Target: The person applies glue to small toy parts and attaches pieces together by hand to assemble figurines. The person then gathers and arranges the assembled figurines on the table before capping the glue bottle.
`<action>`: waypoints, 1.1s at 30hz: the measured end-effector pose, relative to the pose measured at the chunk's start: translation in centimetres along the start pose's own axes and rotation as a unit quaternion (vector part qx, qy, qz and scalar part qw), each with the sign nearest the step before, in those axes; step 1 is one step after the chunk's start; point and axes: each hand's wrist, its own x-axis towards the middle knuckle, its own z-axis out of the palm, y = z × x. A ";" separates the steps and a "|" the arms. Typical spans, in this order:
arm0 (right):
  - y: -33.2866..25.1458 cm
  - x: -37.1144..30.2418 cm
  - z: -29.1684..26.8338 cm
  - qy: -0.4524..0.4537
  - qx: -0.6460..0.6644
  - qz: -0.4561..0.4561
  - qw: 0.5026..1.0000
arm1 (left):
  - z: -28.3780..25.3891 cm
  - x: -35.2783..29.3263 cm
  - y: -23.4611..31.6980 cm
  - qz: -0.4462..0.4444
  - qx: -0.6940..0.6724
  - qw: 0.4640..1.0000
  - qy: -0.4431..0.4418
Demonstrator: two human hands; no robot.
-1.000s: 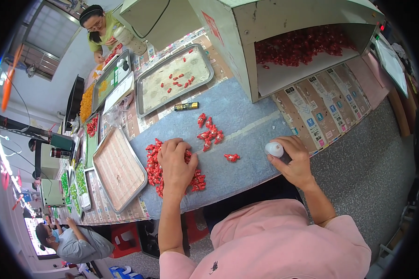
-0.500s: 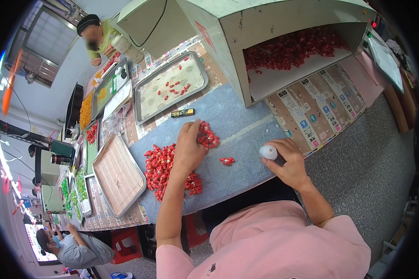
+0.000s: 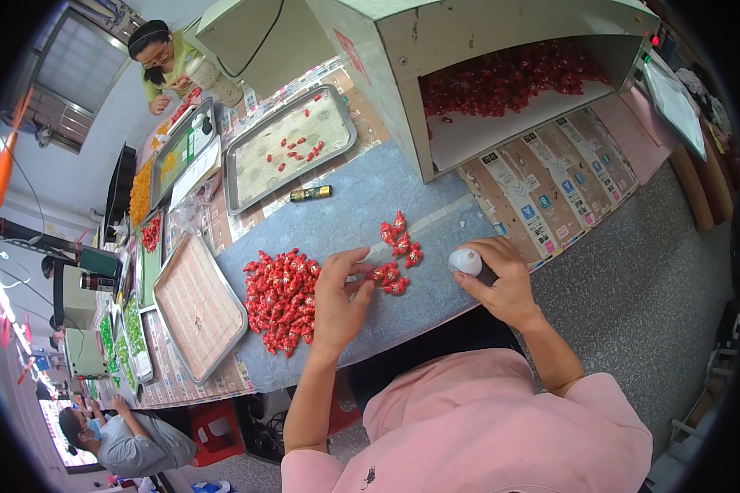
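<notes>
On a blue cloth [image 3: 337,215] lies a heap of small glossy red pieces [image 3: 281,300] with pale markings, perhaps little figurines. To its right is a small loose group of the same red pieces [image 3: 400,246]. My left hand [image 3: 341,300] is between the two, fingers curved and thumb apart, its fingertips at the lower pieces of the small group. No piece is visibly gripped in it. My right hand [image 3: 506,283], at the cloth's right, is closed around a small white squeeze bottle [image 3: 466,261] with a rounded top; my fingers hide its lower part.
A metal tray [image 3: 349,135] with scattered red pieces and a second tray [image 3: 240,324] lie leftward. A black-and-gold cylinder [image 3: 311,194] rests on the cloth. A beige open-fronted box [image 3: 411,99] holding many red pieces stands at the far right. Two people work nearby.
My left hand has moved from the heap's far side toward me and rightward. Red pieces now sit grouped where one lay alone. The right hand keeps the bottle.
</notes>
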 end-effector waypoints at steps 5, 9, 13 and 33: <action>-0.2 0.0 -0.2 0.000 0.020 0.022 1.000 | 0.7 -1.4 -0.2 0.018 -0.016 0.999 0.046; -0.8 -0.3 -0.8 0.009 0.009 0.021 1.000 | 1.2 -2.3 0.3 0.034 0.004 0.995 0.093; -1.6 -0.8 -1.6 -0.008 0.026 0.001 1.000 | 1.4 -2.6 0.4 0.063 0.040 0.991 0.113; -1.4 -2.3 -1.6 -0.046 0.113 0.055 0.991 | 0.7 6.6 1.9 0.129 0.273 0.949 -0.086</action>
